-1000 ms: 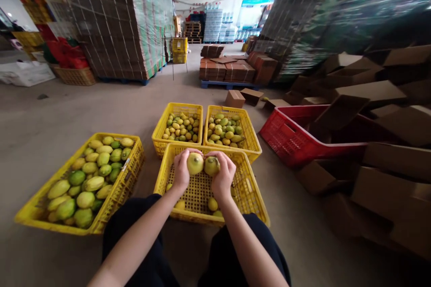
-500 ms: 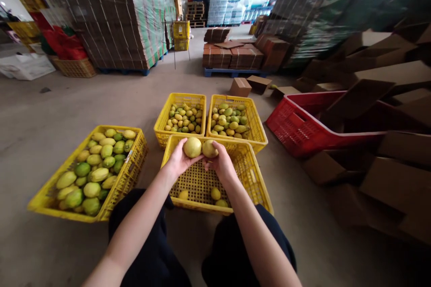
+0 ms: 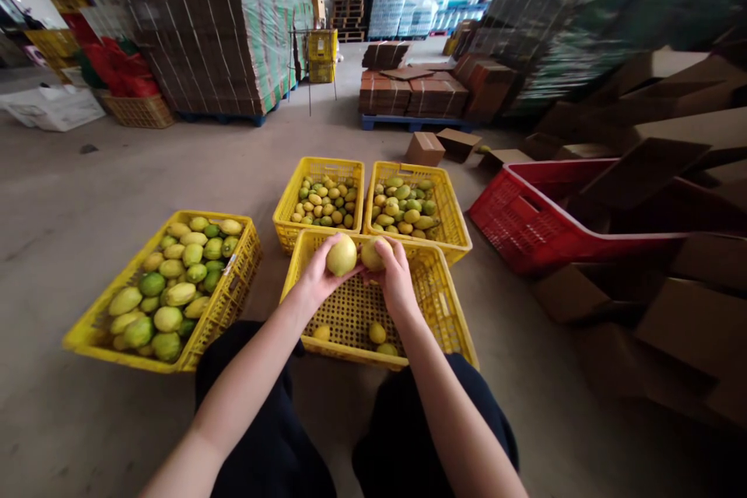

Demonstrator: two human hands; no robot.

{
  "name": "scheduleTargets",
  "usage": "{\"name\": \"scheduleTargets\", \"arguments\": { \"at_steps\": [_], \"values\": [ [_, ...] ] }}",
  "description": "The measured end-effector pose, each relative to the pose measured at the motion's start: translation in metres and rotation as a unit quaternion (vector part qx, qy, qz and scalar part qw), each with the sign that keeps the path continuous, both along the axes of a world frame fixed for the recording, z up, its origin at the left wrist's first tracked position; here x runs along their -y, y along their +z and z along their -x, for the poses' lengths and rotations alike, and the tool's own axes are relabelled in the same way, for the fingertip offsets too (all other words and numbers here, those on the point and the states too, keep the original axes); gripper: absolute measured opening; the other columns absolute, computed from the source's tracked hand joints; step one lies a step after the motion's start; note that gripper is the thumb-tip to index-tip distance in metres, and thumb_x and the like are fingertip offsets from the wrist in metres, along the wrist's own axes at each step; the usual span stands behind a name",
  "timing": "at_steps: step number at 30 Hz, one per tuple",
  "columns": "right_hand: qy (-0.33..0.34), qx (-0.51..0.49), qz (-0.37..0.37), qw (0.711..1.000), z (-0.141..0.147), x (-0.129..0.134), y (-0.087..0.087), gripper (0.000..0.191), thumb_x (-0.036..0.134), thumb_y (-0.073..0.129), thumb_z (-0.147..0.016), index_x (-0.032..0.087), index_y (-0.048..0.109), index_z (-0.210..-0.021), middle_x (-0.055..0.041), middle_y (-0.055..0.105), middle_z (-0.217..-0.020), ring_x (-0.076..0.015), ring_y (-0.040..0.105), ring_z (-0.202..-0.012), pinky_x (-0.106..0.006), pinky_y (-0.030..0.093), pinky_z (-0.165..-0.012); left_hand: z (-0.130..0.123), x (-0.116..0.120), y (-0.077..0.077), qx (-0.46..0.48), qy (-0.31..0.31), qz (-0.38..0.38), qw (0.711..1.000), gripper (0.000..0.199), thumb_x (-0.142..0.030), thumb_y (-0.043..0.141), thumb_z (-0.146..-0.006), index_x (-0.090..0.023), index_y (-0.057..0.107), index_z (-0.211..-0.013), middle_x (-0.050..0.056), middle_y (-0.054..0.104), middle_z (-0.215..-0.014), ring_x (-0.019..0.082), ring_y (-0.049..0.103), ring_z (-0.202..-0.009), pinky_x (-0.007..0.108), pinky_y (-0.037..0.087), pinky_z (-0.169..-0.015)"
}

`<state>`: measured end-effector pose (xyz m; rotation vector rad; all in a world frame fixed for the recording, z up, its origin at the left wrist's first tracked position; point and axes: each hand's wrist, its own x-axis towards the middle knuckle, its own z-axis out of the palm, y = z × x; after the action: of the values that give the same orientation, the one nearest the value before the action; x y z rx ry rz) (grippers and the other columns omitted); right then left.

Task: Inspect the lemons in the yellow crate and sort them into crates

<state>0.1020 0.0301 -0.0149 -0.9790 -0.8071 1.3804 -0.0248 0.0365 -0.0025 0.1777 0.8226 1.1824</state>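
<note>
My left hand [image 3: 318, 272] is closed around a pale yellow lemon [image 3: 341, 255], thumb on its near side. Right beside it, my right hand [image 3: 398, 280] grips a second yellow lemon [image 3: 373, 253], partly covered by its fingers. Both hands are held close together above a yellow plastic crate [image 3: 455, 319] between my knees. On that crate's perforated floor lie a few lemons [image 3: 377, 333] near the front wall.
At the left stands a yellow crate [image 3: 248, 264] full of green and yellow lemons. Two more fruit-filled crates, a left one [image 3: 285, 229] and a right one [image 3: 461, 241], sit just beyond. A red crate [image 3: 513, 226] and cardboard boxes [image 3: 689, 319] occupy the right side.
The whole view has shifted slightly, with the scene moving a little to the right. My right hand's fingers now cover more of its lemon; both lemons remain held.
</note>
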Motion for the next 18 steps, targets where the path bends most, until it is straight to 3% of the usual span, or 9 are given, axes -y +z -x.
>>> {"name": "scheduleTargets", "arguments": {
  "at_steps": [3, 5, 7, 12, 18],
  "values": [
    [-0.091, 0.152, -0.092, 0.98, 0.0, 0.002, 0.003, 0.033, 0.042, 0.061, -0.078, 0.025, 0.056, -0.107, -0.0022, 0.065, -0.095, -0.019, 0.062, -0.084, -0.03, 0.053, -0.065, -0.002, 0.002, -0.001, 0.046, -0.008, -0.02, 0.999, 0.029, -0.043, 0.054, -0.084, -0.016, 0.058, -0.094, 0.01, 0.069, -0.091, 0.025, 0.064, -0.098, 0.042, 0.056, -0.08],
    [-0.139, 0.254, -0.151, 0.945, 0.0, 0.002, 0.0, 0.036, 0.041, 0.056, -0.083, 0.025, 0.057, -0.114, -0.0063, 0.061, -0.113, -0.0225, 0.055, -0.106, -0.038, 0.047, -0.089, -0.005, 0.005, -0.002, 0.07, -0.028, -0.048, 0.996, 0.034, -0.047, 0.05, -0.084, -0.016, 0.059, -0.092, 0.011, 0.069, -0.096, 0.027, 0.064, -0.101, 0.043, 0.055, -0.081],
    [-0.126, 0.334, -0.184, 0.916, 0.002, 0.002, -0.005, 0.04, 0.042, 0.048, -0.087, 0.024, 0.054, -0.122, -0.0093, 0.055, -0.122, -0.0243, 0.05, -0.115, -0.043, 0.038, -0.1, -0.009, 0.007, -0.004, 0.075, -0.02, -0.059, 0.995, 0.032, -0.046, 0.053, -0.081, -0.016, 0.061, -0.089, 0.009, 0.069, -0.098, 0.027, 0.063, -0.102, 0.041, 0.054, -0.082],
    [-0.015, 0.401, -0.211, 0.891, 0.012, 0.006, -0.015, 0.048, 0.046, 0.023, -0.095, 0.029, 0.051, -0.13, -0.0085, 0.051, -0.127, -0.0258, 0.044, -0.122, -0.05, 0.031, -0.106, -0.021, 0.01, -0.01, 0.03, 0.031, -0.047, 0.998, 0.033, -0.044, 0.057, -0.074, -0.019, 0.063, -0.095, 0.005, 0.069, -0.102, 0.025, 0.062, -0.102, 0.035, 0.052, -0.084],
    [0.008, 0.434, -0.254, 0.864, 0.018, 0.016, -0.005, 0.066, 0.059, 0.055, -0.078, 0.028, 0.045, -0.135, -0.0125, 0.034, -0.143, -0.0356, 0.031, -0.132, -0.057, 0.03, -0.105, -0.019, 0.009, -0.007, 0.009, 0.049, -0.173, 0.984, 0.043, -0.04, 0.051, -0.078, -0.019, 0.059, -0.115, 0.005, 0.064, -0.114, 0.024, 0.058, -0.11, 0.033, 0.048, -0.09]
  ]
}}
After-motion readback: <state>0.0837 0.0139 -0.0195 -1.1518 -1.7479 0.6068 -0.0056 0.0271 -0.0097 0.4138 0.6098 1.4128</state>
